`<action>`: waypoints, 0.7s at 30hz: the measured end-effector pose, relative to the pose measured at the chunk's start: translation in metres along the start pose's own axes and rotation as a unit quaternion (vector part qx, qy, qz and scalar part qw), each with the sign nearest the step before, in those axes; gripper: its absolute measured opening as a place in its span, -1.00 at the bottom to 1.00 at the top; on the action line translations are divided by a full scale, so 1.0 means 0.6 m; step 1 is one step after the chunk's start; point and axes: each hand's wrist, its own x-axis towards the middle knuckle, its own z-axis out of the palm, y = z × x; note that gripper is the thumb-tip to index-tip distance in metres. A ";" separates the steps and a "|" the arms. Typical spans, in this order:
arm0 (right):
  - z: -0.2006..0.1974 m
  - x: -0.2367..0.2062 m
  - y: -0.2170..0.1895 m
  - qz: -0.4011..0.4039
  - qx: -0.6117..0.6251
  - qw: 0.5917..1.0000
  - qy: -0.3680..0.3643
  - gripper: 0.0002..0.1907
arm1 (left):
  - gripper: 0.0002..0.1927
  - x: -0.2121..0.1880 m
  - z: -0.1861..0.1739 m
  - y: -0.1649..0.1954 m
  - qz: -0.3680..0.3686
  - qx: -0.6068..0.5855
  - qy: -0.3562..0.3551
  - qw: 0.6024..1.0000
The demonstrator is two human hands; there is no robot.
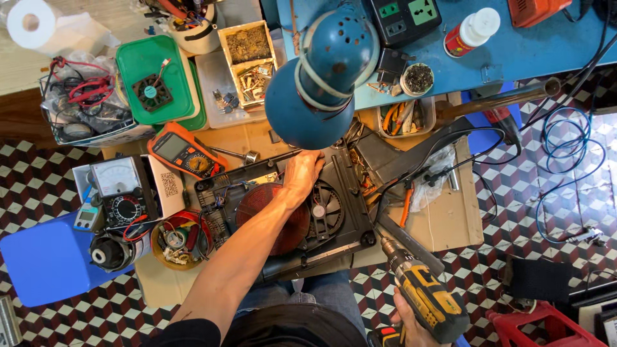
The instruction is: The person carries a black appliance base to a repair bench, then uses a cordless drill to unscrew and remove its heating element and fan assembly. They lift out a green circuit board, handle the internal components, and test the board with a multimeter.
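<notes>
My left hand (301,175) rests palm-down on the opened black appliance base (257,257), touching the far side of its reddish-brown round coil (257,204), next to a black cooling fan (325,211). My right hand (406,320) grips a yellow-and-black cordless drill (425,294) at the lower right. Its bit end points up and left toward the base's near right corner. A blue desk lamp head (320,77) hangs above the base and hides part of it.
Left of the base sit an orange digital multimeter (183,151), an analog meter (119,189) and a round bowl of small parts (181,239). Behind are a green lid with a small fan (154,80), parts trays (247,54), a power strip (405,16). Cables trail right.
</notes>
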 end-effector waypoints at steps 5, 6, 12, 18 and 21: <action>-0.021 -0.012 0.091 0.055 0.000 0.993 -0.103 -0.64 | -0.92 -0.003 0.021 0.001 -0.057 0.002 -0.015 0.998; -0.027 -0.012 0.105 -0.003 -0.065 0.991 -0.114 -0.60 | -0.93 -0.003 0.025 -0.002 -0.032 0.012 0.002 0.999; -0.040 -0.028 0.140 -0.104 -0.197 0.969 -0.109 -0.49 | -0.89 0.000 0.052 -0.023 0.039 0.000 0.060 0.997; -0.036 -0.046 0.141 0.105 -0.130 0.985 -0.043 -0.57 | -0.73 0.038 0.087 -0.012 -0.145 -0.645 0.037 0.749; -0.039 -0.042 0.135 0.260 0.016 0.965 -0.023 -0.61 | -0.76 0.021 0.069 0.010 -0.173 -0.685 0.073 0.704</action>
